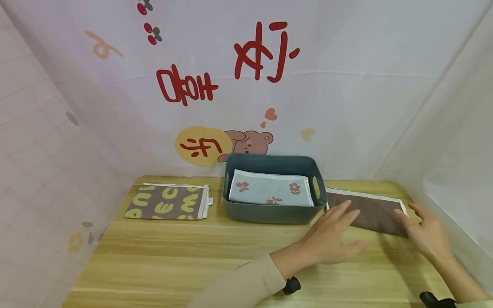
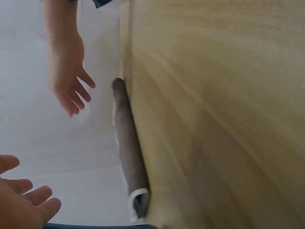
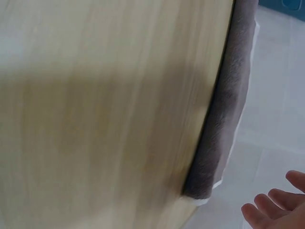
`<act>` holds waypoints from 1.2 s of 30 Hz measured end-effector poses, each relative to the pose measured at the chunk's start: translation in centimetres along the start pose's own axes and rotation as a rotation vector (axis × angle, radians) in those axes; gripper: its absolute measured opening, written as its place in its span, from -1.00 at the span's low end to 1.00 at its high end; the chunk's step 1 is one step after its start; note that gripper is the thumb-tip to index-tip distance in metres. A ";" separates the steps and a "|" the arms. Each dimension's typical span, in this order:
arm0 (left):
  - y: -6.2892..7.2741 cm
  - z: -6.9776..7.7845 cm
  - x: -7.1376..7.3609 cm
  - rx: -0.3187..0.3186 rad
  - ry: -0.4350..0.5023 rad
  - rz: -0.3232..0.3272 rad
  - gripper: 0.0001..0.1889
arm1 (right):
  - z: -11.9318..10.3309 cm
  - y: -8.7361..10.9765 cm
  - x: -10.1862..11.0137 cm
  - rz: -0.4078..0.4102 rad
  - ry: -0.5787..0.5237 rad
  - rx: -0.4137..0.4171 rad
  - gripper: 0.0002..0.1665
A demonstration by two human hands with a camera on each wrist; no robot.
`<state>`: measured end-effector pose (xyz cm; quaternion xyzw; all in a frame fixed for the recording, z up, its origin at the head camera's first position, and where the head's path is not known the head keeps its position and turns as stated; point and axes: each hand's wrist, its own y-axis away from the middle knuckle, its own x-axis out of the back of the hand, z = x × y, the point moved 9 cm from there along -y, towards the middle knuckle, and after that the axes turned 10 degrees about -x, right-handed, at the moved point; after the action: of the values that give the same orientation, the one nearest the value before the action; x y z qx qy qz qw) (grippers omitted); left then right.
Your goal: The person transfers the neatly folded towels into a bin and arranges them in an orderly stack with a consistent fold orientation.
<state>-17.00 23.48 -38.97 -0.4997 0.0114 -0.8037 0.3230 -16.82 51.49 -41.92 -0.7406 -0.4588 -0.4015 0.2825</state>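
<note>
A folded brown towel (image 1: 371,210) with a white edge lies on the table, just right of the basket. My left hand (image 1: 331,237) hovers in front of its left part, fingers spread and holding nothing. At the towel's right end is my right hand (image 1: 429,233), fingers also apart; the right wrist view shows a gap between that hand (image 3: 279,210) and the towel (image 3: 219,109). Inside the teal basket (image 1: 273,215) sits a folded light blue towel (image 1: 265,188) with pink flowers and cherries. In the left wrist view the brown towel (image 2: 129,138) appears edge-on, its folded layers visible at one end.
Left of the basket lies another folded towel (image 1: 167,203), brown with yellow-green letters. A white printed cloth (image 1: 346,98) hangs behind the wooden table (image 1: 185,256), with more white cloth at both sides. Each wrist wears a black strap.
</note>
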 end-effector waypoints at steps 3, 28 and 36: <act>-0.5 -1.2 -1.5 0.071 0.012 -0.041 -0.18 | 0.6 -0.3 -0.3 -0.036 0.020 0.003 -0.14; -2.8 -6.4 -7.6 0.386 -0.063 -0.207 -0.17 | 3.5 -1.5 -3.9 -0.281 0.186 0.080 -0.21; -2.5 -6.6 -8.8 0.340 -0.243 -0.305 -0.19 | 3.4 -1.1 -3.7 -0.260 0.213 0.143 -0.42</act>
<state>-21.07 28.06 -48.41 -0.5270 -0.2384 -0.7675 0.2765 -17.66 52.99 -46.78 -0.6065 -0.5456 -0.4771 0.3269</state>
